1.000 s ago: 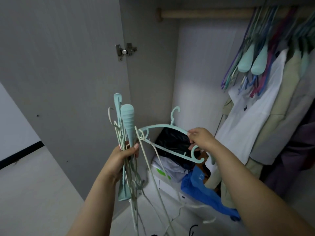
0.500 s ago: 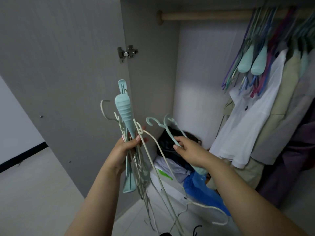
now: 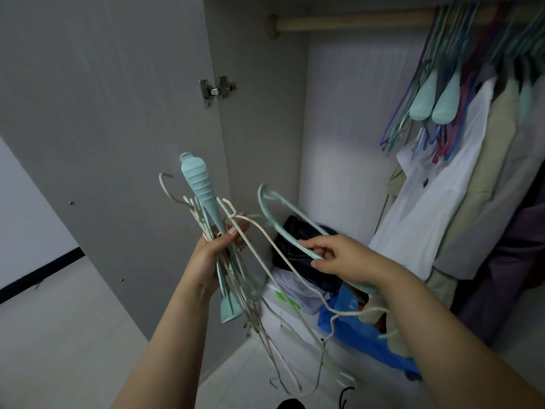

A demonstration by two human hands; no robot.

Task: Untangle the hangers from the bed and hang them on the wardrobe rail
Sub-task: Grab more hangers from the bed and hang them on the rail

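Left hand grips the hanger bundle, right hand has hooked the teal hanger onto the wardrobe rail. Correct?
Not quite. The left hand does grip the hanger bundle, but the teal hanger is not on the wardrobe rail. The head view shows the right hand holding it low, well below the rail, beside the bundle.

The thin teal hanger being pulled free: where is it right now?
In the head view the thin teal hanger sits centre frame, pinched by the right hand, just right of the hanger bundle in the left hand.
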